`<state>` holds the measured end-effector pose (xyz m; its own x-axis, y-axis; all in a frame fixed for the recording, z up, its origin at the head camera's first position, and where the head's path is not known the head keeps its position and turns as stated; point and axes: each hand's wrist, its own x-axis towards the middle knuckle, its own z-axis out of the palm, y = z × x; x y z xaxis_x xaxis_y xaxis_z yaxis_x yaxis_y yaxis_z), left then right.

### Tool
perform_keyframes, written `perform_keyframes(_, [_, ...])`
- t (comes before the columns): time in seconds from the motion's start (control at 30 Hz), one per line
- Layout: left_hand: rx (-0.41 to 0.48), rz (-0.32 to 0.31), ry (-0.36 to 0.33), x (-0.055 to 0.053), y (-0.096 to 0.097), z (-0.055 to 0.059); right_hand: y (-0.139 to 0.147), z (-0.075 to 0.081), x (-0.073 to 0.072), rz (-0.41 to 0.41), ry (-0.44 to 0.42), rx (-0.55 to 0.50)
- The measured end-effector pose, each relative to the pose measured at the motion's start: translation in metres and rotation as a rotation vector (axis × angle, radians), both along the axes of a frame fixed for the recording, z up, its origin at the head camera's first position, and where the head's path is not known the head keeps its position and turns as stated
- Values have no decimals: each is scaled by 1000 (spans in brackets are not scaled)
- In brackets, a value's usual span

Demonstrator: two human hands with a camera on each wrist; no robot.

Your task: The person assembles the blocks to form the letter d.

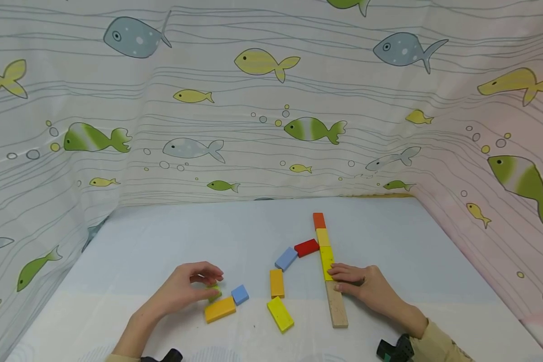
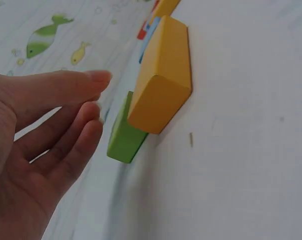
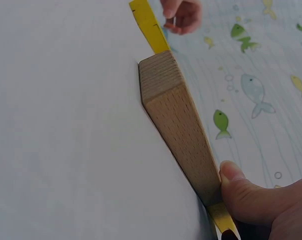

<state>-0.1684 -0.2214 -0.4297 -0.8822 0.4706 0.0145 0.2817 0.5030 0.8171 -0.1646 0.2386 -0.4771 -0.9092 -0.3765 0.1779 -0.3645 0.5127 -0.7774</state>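
My left hand (image 1: 187, 286) hovers over a small green block (image 1: 214, 291), fingers loosely bent and thumb apart from them. In the left wrist view nothing sits between its fingers, and the green block (image 2: 125, 132) lies just beyond the fingertips, beside an orange block (image 2: 161, 75). My right hand (image 1: 366, 286) rests at a straight row of blocks. Its fingers lie across a bright yellow block (image 1: 326, 256), with the thumb near the joint with a plain wooden block (image 1: 337, 309). In the right wrist view the thumb touches the wooden block's (image 3: 176, 130) edge; the other fingers are hidden.
A small blue block (image 1: 240, 295) touches the left orange block. A curved line between the hands has a red block (image 1: 306, 248), blue block (image 1: 286, 259), orange block (image 1: 277, 284) and yellow block (image 1: 280, 314). A fish-printed curtain (image 1: 253, 171) hangs around the white table (image 1: 163, 231).
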Motion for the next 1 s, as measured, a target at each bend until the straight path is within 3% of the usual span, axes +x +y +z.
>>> perform_keyframes(0.27, [-21,-104,-112,3,-5,-2,0,0,0,6,-2,-13])
perform_keyframes(0.57, [-10,-158,-129,4,-2,2,0,-1,0,-1,11,-8])
perform_keyframes(1.0, [-122,-143,-124,6,3,-1,0,-1,0,0,15,-8])
